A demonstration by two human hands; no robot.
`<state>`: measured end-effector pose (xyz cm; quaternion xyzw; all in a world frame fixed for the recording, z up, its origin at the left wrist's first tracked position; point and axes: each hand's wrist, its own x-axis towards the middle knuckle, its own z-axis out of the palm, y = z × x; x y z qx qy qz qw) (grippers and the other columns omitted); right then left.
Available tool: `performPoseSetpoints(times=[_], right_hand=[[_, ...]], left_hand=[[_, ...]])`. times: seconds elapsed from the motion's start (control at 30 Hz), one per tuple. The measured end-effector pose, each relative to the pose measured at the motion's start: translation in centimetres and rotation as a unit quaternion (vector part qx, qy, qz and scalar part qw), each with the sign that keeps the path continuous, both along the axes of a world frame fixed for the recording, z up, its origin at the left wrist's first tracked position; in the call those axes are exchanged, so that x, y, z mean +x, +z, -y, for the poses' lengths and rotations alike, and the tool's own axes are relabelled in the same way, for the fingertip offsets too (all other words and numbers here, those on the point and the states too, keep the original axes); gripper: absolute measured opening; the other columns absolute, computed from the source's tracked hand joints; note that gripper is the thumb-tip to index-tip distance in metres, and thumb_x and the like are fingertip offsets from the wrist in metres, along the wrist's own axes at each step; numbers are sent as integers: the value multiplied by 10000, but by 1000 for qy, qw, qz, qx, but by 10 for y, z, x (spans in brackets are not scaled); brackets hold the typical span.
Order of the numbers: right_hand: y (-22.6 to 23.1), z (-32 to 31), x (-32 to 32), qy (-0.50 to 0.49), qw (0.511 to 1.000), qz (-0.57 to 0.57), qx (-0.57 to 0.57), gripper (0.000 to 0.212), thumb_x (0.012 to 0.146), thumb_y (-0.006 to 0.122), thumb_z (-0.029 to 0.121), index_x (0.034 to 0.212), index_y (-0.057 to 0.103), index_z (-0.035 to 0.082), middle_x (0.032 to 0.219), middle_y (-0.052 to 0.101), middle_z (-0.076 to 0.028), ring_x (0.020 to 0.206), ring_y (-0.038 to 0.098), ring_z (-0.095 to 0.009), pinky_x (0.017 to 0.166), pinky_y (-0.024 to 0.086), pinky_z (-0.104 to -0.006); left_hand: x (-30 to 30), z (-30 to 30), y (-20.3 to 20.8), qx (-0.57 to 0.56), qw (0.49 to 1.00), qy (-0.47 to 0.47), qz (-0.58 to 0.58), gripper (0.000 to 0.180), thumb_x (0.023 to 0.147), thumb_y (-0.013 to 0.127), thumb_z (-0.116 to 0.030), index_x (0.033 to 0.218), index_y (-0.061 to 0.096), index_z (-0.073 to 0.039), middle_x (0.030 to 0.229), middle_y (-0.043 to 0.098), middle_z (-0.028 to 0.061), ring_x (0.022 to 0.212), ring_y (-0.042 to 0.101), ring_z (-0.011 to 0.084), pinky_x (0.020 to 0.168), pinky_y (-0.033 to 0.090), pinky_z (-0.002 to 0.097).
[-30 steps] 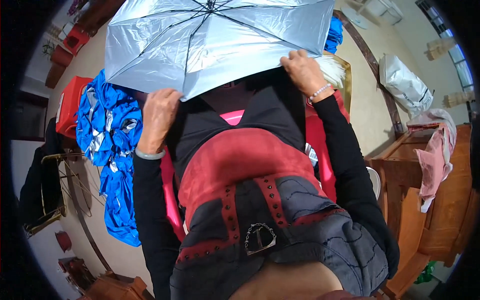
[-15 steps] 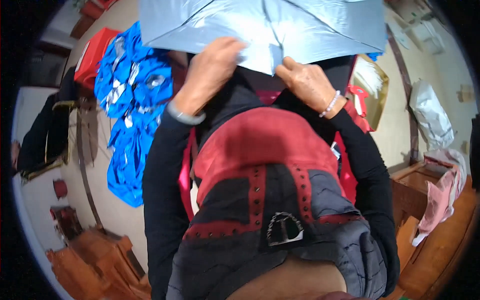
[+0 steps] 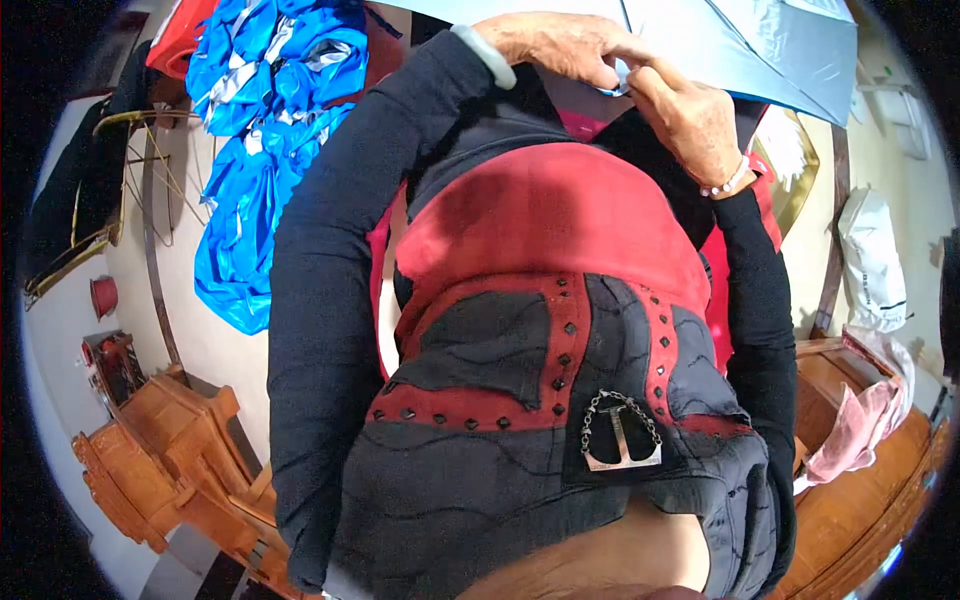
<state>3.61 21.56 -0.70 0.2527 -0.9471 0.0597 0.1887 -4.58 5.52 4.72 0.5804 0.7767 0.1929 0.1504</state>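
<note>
A silver-lined umbrella canopy (image 3: 700, 45) spreads at the top of the view, its ribs showing and its near edge over my lap. My left hand (image 3: 565, 45), with a pale bangle at the wrist, reaches across to this edge. Its thumb and fingers are closed around a small bit of pale material there. My right hand (image 3: 690, 120), with a beaded bracelet, pinches the same spot, the fingertips of both hands touching. The small part between the fingers is mostly hidden.
Crumpled blue and silver fabric (image 3: 240, 220) lies at the left, by a red box (image 3: 180, 38). A yellowish box with white strips (image 3: 790, 150) is at the right. Farther right are a white bag (image 3: 872, 260) and wooden furniture (image 3: 860, 490) with a pink cloth (image 3: 850, 435).
My left hand has moved right along the canopy edge and now meets my right hand. The view has shifted, and the canopy appears farther up and right.
</note>
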Motion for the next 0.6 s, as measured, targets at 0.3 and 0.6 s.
performPoseSetpoints(times=[0.3, 0.6], right_hand=[[3, -3, 3, 18, 999, -29, 7, 115, 746, 589, 101, 842, 527, 108, 818, 578, -34, 554, 564, -234, 476, 443, -301], [-3, -8, 3, 26, 999, -15, 31, 98, 748, 586, 119, 820, 519, 117, 763, 553, -29, 526, 555, -226, 455, 437, -304]], left_hand=[[-45, 6, -44, 26, 954, -90, 286, 359, 771, 472, -88, 1124, 533, -63, 868, 602, 94, 736, 510, 158, 679, 415, 256], [-40, -14, -75, 63, 968, -136, 201, 403, 670, 557, -183, 1050, 530, -52, 637, 509, 30, 586, 442, 117, 529, 385, 272]])
